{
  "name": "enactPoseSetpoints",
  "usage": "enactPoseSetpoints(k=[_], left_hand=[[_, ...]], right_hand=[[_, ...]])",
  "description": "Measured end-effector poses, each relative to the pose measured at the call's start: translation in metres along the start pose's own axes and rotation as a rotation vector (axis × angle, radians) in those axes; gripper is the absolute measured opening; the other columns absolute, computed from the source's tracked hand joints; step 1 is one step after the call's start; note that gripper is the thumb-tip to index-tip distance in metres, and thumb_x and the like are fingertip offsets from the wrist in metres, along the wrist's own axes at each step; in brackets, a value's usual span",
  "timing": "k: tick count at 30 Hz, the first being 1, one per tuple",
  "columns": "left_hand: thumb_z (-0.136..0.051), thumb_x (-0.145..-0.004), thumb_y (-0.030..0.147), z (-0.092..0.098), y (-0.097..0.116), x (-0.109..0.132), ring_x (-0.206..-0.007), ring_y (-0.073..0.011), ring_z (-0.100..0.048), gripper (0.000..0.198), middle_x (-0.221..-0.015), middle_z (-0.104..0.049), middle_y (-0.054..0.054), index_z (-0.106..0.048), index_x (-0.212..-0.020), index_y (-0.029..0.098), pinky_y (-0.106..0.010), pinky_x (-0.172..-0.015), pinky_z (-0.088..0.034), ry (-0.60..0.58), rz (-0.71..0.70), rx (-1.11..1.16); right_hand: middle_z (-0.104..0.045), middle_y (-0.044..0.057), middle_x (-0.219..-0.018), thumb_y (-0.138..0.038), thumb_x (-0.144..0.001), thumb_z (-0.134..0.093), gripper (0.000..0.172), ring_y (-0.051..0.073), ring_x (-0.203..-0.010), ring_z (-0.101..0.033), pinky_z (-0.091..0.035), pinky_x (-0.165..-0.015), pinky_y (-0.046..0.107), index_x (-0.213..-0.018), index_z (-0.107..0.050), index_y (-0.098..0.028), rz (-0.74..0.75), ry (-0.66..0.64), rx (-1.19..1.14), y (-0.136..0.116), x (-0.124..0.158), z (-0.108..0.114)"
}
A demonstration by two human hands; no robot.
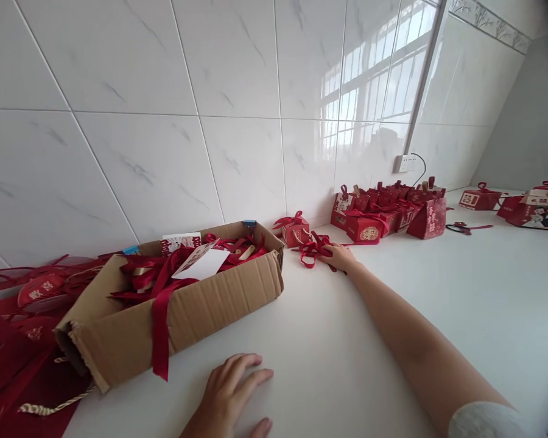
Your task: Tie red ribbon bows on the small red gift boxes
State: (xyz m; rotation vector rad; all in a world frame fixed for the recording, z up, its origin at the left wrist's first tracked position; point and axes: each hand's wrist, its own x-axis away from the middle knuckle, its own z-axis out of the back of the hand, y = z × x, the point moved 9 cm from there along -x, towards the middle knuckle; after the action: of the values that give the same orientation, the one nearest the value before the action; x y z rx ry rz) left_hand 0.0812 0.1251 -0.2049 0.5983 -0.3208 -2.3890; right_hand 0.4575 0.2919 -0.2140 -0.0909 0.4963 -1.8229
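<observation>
My right hand (342,258) reaches far forward, its fingers closed on a bundle of red ribbons (314,246) lying on the white table. Just behind the bundle stands a small red gift box (294,230) with a bow and a twisted cord. Near the front edge of the view, my left hand (232,392) rests over the table with its fingers apart and nothing in them. Left of it is an open cardboard box (228,300) filled with red ribbons and printed cards; one ribbon (161,334) hangs over its front side.
Red bags (21,340) with cords lie at the far left. Along the tiled wall stand several red gift boxes (369,226). Scissors (459,229) lie right of them, with more red boxes (536,213) farther right. A socket (404,163) is on the wall.
</observation>
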Motion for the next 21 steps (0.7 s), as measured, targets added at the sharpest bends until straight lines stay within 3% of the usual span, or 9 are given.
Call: enactPoseSetpoints(k=[2,5,14,18,21], left_hand=[[-0.058,-0.078,0.027,0.001,0.002,-0.001,-0.115,-0.0272,-0.049,0.040,-0.127,-0.051,-0.007,-0.056,-0.117,0.032,-0.043,-0.096,-0.046,-0.056,0.001,0.012],[-0.054,-0.082,0.034,0.003,0.006,-0.001,-0.116,-0.0274,-0.048,0.036,-0.128,-0.050,-0.007,-0.055,-0.118,0.031,-0.045,-0.098,-0.044,-0.138,0.011,0.030],[-0.056,-0.081,0.034,0.014,0.023,-0.004,-0.115,-0.0268,-0.049,0.034,-0.124,-0.054,-0.009,-0.059,-0.113,0.024,-0.046,-0.100,-0.040,-0.118,0.032,0.047],[-0.056,-0.080,0.032,0.016,0.026,0.002,-0.115,-0.0260,-0.049,0.032,-0.123,-0.054,-0.008,-0.059,-0.111,0.024,-0.044,-0.100,-0.040,-0.100,0.034,0.087],[-0.059,-0.078,0.031,0.017,0.027,0.006,-0.116,-0.0266,-0.048,0.034,-0.124,-0.053,-0.008,-0.060,-0.111,0.024,-0.045,-0.101,-0.038,-0.104,0.032,0.098]], right_hand=[[-0.057,0.009,-0.119,-0.048,-0.087,-0.051,0.037,0.024,-0.107,-0.055,-0.044,-0.091,0.043,-0.111,-0.061,-0.022,0.017,0.023,-0.042,-0.008,0.011,0.004],[-0.057,0.009,-0.118,-0.033,-0.090,-0.053,0.029,0.020,-0.101,-0.058,-0.048,-0.087,0.042,-0.113,-0.056,-0.016,0.009,0.059,-0.117,-0.021,0.041,0.010],[-0.058,0.008,-0.115,-0.032,-0.090,-0.054,0.030,0.020,-0.097,-0.060,-0.052,-0.081,0.039,-0.115,-0.055,-0.016,-0.113,0.092,-0.533,-0.038,0.141,0.020],[-0.060,0.007,-0.107,-0.032,-0.090,-0.054,0.030,0.017,-0.088,-0.062,-0.054,-0.073,0.036,-0.114,-0.055,-0.014,-0.210,0.264,-0.763,-0.042,0.155,0.050],[-0.063,0.004,-0.084,-0.030,-0.091,-0.049,0.021,0.014,-0.069,-0.062,-0.056,-0.057,0.029,-0.101,-0.056,-0.013,-0.193,0.436,-0.916,-0.070,0.152,0.094]])
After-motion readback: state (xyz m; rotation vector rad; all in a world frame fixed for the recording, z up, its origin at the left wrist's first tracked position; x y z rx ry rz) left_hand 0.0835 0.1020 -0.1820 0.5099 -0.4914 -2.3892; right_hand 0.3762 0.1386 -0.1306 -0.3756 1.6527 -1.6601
